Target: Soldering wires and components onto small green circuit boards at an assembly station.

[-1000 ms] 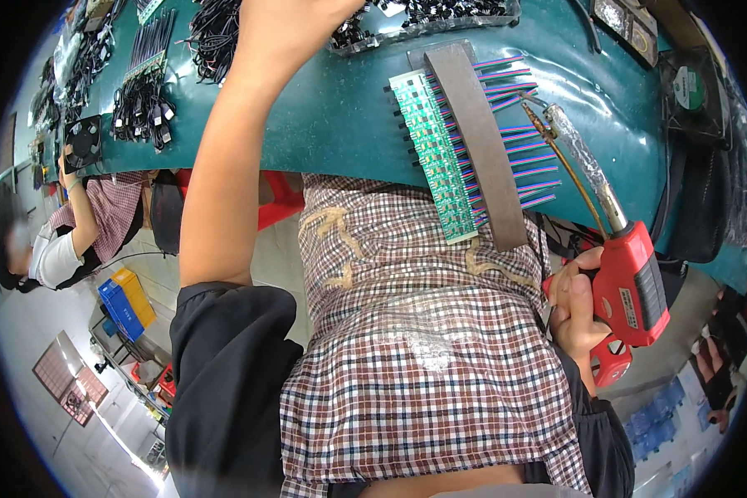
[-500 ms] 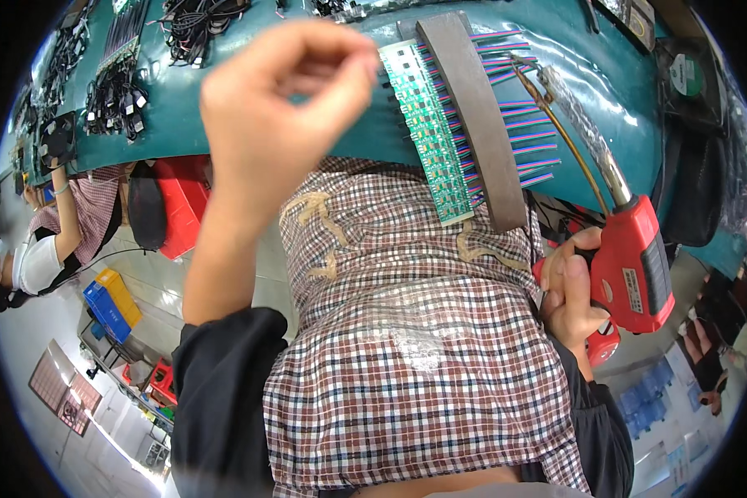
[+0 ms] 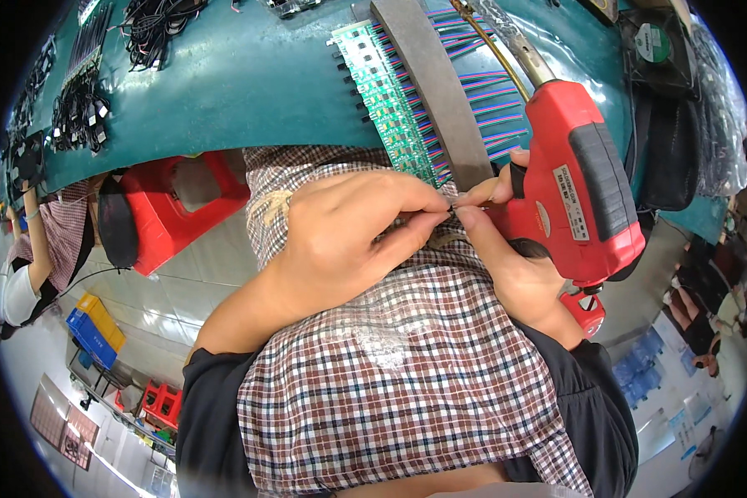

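My right hand [image 3: 515,266] holds a red and black soldering gun [image 3: 568,174], its metal nozzle pointing up over the bench. The thumb and a finger of that hand also reach out in a pinch. Against them, my left hand [image 3: 349,228] is closed in a pinch; a tiny dark thing shows between the fingertips, too small to name. Just beyond lies a strip of green circuit boards [image 3: 386,112] with black connectors along its left side. Thin multicoloured wires [image 3: 498,108] come from its right side, running under a long grey-brown bar [image 3: 440,87].
Bundles of black cables [image 3: 79,120] lie on the green bench mat [image 3: 224,100] at the left. A boxy black fan [image 3: 657,50] stands at the right by clear plastic bags [image 3: 718,124]. Below the bench edge is a red stool [image 3: 162,224]. Another person [image 3: 37,257] works at far left.
My left hand has come down and right to meet the right fingertips. The right hand has raised the soldering gun and brought it leftward. The view has shifted slightly.
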`<state>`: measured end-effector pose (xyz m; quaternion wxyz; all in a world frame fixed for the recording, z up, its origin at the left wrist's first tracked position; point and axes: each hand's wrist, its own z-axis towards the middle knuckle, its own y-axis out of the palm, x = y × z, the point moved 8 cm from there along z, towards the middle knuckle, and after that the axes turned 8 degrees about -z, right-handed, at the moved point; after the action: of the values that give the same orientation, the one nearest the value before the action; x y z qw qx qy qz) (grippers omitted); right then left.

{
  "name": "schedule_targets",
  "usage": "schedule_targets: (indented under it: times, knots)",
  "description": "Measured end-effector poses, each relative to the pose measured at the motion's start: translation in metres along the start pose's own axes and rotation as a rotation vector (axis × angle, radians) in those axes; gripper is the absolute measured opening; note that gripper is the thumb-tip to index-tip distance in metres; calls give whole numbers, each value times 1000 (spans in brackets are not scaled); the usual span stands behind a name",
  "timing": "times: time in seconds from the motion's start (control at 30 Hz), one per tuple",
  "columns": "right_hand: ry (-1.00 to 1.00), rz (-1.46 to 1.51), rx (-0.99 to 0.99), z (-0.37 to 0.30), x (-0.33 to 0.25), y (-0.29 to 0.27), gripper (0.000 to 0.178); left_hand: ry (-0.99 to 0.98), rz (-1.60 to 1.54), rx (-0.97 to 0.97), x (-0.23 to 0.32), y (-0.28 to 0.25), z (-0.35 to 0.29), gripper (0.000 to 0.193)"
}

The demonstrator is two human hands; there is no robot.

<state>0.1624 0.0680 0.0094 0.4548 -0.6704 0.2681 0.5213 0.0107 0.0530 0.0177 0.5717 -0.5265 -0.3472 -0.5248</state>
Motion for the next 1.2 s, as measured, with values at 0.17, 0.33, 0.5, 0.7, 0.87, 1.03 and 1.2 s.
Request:
schedule_targets:
  times: [0.17,0.33,0.5,0.7,0.87,1.03,1.2]
  knots:
    - [60,146,73,-2,-3,1,60,195,77,39,10,1,-1,22]
    - [92,305,94,-6,1,2,65,292,115,94,15,3,-7,26]
    - [125,325,110,-6,2,3,63,312,141,115,17,3,-10,26]
    - [239,233,282,-22,11,-19,55,137,225,259,-21,-33,1,14]
    - [370,238,242,-42,19,-34,57,2,210,306,-46,-39,0,10]
    - [245,28,148,-63,29,-46,49,-20,212,293,-48,-38,2,10]
    - [161,-247,-58,-70,31,-36,39,-47,204,293,-50,-38,1,10]
